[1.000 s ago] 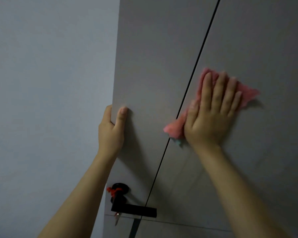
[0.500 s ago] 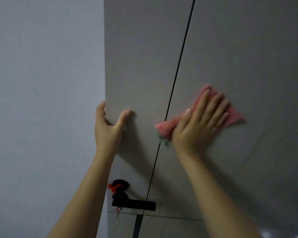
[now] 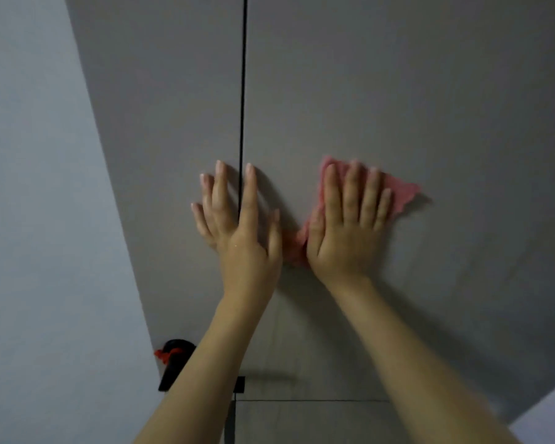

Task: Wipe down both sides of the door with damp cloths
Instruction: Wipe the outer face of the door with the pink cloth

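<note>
A plain grey door (image 3: 366, 91) is filling most of the view, unpatterned except for a thin black vertical line (image 3: 242, 91) running down it and a fainter dark horizontal line (image 3: 311, 400) crossing near the bottom. A pink cloth (image 3: 401, 193) is showing against the grey — a soft, salmon-like pink. The door handle (image 3: 170, 373) is showing black, with something bright red (image 3: 164, 355) tied at it. The wall (image 3: 29, 219) at the left is appearing pale bluish grey — plain, with no pattern.

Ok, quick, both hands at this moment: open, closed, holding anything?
Left hand: open, fingers straight, flat on the door.
Right hand: open, fingers straight, pressing the pink cloth against the door.
</note>
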`<state>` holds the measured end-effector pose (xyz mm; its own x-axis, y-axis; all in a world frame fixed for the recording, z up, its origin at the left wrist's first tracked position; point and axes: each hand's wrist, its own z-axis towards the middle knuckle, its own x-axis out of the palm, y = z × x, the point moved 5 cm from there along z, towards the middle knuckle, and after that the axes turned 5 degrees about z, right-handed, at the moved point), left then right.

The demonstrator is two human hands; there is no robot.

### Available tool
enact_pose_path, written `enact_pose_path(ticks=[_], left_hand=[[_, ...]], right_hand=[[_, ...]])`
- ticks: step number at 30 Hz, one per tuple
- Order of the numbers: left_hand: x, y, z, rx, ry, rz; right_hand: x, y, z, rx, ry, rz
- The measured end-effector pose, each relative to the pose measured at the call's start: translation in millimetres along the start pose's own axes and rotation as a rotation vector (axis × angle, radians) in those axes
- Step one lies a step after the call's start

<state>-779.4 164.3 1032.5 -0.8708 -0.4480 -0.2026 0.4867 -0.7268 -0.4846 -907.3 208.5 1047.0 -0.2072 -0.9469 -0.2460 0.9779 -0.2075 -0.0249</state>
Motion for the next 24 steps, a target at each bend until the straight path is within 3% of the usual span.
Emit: enact_pose_path(ticks=[2, 3, 6, 8, 9, 10, 13, 15, 18, 21, 22, 24], left_hand=[[9, -5, 1, -0.015, -0.017, 0.056], [12, -7, 2, -0.026, -0.028, 0.077], [18, -12, 2, -0.052, -0.036, 0.097], [21, -16, 2, -0.073, -0.046, 0.094], [22, -19, 3, -0.089, -0.053, 0.090], [23, -22, 4, -0.109, -0.064, 0.083], [26, -33, 6, -0.168, -0.093, 0.048], [29, -42, 6, -0.186, -0.092, 0.044], [37, -62, 2, -0.126, -0.080, 0.041], [50, -89, -6, -0.066, -0.044, 0.069], [55, -98, -9, -0.053, -0.037, 0.070], [65, -114, -14, -0.030, -0.024, 0.077]], right_hand=[[-7, -28, 0, -0.286, 0.094, -0.024], [-14, -54, 5, -0.309, 0.086, -0.051], [-34, -121, 33, 0.005, -0.028, -0.129], [-37, -120, 39, 0.258, -0.156, -0.111], [-34, -107, 38, 0.290, -0.179, -0.078], [-29, -89, 36, 0.218, -0.158, -0.044], [-21, -64, 23, -0.307, 0.049, -0.006], [-32, -99, 29, -0.427, 0.094, -0.011], [-50, -172, 58, -0.155, -0.010, -0.109], [-57, -178, 56, 0.240, -0.194, -0.111], [-53, -164, 47, 0.252, -0.206, -0.078], [-42, -137, 27, 0.010, -0.105, -0.023]])
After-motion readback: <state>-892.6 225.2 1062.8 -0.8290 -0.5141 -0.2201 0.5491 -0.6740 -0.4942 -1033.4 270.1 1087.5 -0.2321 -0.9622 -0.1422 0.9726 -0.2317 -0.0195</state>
